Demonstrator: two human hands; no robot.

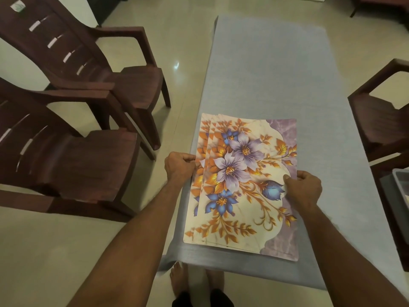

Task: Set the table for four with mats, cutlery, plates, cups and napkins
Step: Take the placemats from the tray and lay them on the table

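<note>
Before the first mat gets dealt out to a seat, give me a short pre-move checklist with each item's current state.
1. Both hands hold the mats: ok, left hand pinches the left edge and right hand the right edge of the stack of mats.
2. Mats fanned for separating: ok, offset left edges show.
3. Four mats present: cannot tell.
4. Tablecloth lies flat beyond the stack: ok.
5. Four chairs in place: cannot tell, three partly visible.

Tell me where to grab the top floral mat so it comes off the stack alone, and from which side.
Pinch the top mat at its left long edge, coming in from the left. There the stack is fanned, so each mat's edge shows separately beside the left hand. On the right the edges lie flush under the right hand, so singling one out there looks harder.
</note>
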